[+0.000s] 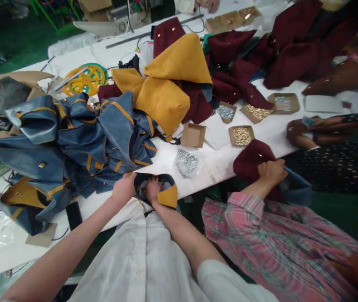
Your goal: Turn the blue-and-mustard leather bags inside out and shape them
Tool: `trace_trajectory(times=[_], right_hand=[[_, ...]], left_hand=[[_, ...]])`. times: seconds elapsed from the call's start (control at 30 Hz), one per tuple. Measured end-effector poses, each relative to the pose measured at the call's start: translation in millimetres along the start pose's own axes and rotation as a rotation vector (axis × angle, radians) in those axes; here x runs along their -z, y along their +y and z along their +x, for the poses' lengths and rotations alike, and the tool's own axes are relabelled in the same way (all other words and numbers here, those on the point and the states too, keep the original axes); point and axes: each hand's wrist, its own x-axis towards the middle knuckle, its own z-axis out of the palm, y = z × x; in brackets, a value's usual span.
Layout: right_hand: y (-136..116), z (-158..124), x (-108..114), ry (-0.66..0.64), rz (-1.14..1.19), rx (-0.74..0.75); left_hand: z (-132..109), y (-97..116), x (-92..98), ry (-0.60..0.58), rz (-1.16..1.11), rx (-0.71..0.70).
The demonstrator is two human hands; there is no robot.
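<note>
Just in front of my body, at the table's near edge, is a dark blue bag with a mustard panel, its mouth turned towards me. My left hand is closed around the bag's left rim. My right hand reaches into the mouth, its fingers bent and slightly apart against the inside; I see nothing held in it. Part of the bag's interior is hidden by this hand. A clear plastic bag of small silver metal pieces lies close by on the right.
Blue bags with mustard trim are heaped on the left, beside a phone. Mustard pieces and maroon bags lie behind. Small boxes hold metal parts. At right, a co-worker's hand holds a maroon-and-blue bag.
</note>
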Motion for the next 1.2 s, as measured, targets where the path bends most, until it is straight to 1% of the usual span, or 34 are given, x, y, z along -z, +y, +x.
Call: trace_trajectory(times=[0.07, 0.17, 0.3, 0.4, 0.57, 0.73, 0.87, 0.97, 1.07, 1.2], right_hand=[[2.8, -3.9, 3.7, 0.017, -0.006, 0.036], [8.0, -8.5, 10.3, 0.040, -0.011, 0.123], [11.0, -10.5, 14.0, 0.001, -0.010, 0.246], [10.3, -14.8, 12.1, -0.034, -0.009, 0.274], [11.1, -27.5, 5.0, -0.056, -0.023, 0.282], [14.5, -23.1, -8.7, -0.095, -0.038, 0.258], [17.0, -12.5, -22.6, -0.135, -0.032, 0.240], [19.4, -9.2, -27.9, -0.158, -0.015, 0.230], [23.8, -11.1, -26.4, -0.168, 0.014, 0.221], [30.8, -14.7, -19.4, -0.161, 0.074, 0.216]], left_hand=[[2.1, 3.8, -3.0, -0.030, -0.057, -0.018], [4.0, 14.2, -6.6, -0.025, -0.151, -0.061], [1.8, 22.0, -9.5, -0.014, -0.243, -0.113], [-0.7, 17.2, -12.3, 0.007, -0.291, -0.129], [-0.5, 3.7, -16.7, 0.032, -0.374, -0.134], [-5.2, -7.5, -8.9, 0.008, -0.417, -0.108], [-11.1, -16.8, 1.6, -0.052, -0.389, -0.082], [-14.0, -16.1, 8.0, -0.099, -0.341, -0.094], [-15.2, -4.3, 17.2, -0.098, -0.241, -0.107], [-10.1, 23.2, 32.9, -0.005, -0.002, -0.105]])
